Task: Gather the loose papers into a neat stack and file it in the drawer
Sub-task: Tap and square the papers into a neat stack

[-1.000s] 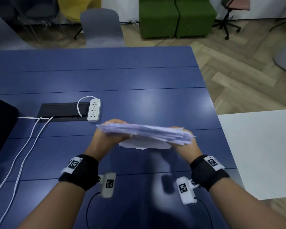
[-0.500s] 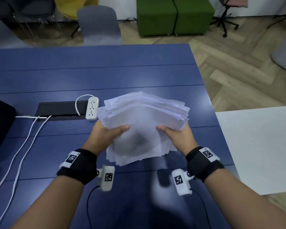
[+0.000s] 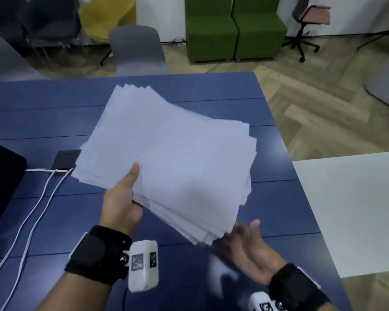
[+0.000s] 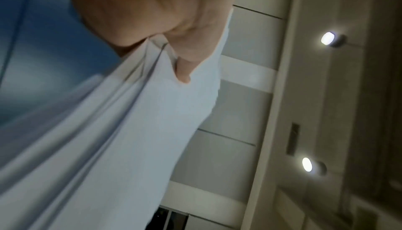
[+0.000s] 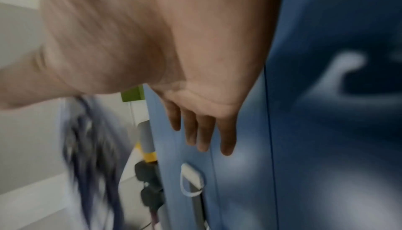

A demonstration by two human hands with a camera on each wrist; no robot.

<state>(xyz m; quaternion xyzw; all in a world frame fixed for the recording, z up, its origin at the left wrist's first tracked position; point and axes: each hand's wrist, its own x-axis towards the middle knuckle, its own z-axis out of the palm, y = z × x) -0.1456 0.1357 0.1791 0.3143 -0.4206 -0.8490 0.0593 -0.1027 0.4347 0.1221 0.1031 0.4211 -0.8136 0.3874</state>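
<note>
The left hand pinches the stack of papers at its near-left edge, thumb on top, holding it tilted above the blue table. The right hand is palm up just beneath the stack's near corner, fingers extended and grasping nothing; contact cannot be determined.

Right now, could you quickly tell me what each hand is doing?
Left hand: closed on the paper stack, thumb on top, holding it above the blue table.
Right hand: open, palm up, holding nothing, near the stack's lower corner.
</note>
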